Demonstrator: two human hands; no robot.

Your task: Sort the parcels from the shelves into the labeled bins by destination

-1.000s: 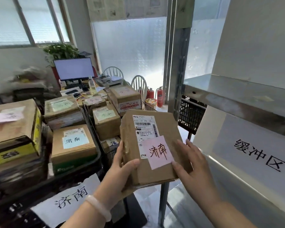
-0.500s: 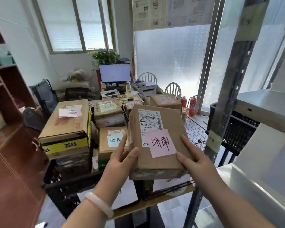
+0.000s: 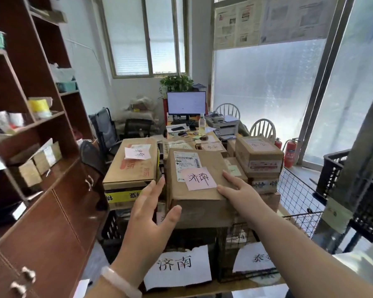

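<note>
A brown cardboard parcel (image 3: 202, 211) with a pink note (image 3: 200, 178) reading 济南 lies on top of the stack in the black bin (image 3: 112, 231), whose front bears a white paper label 济南 (image 3: 177, 265). My left hand (image 3: 146, 218) is at the parcel's left front corner with fingers straight and spread, the thumb tip against the front face. My right hand (image 3: 239, 192) rests flat on the parcel's right top edge, fingers straight.
A large box with a pink note (image 3: 131, 166) lies left of the parcel, and more boxes (image 3: 258, 155) are stacked in the wire basket (image 3: 297, 196) to the right. A brown shelf unit (image 3: 30, 125) stands left, a grey post (image 3: 353, 168) and black crate (image 3: 364, 201) right.
The parcel went from held up in both hands to lying on the stack over the 济南 bin. My left hand has loosened from its side. The view swung left.
</note>
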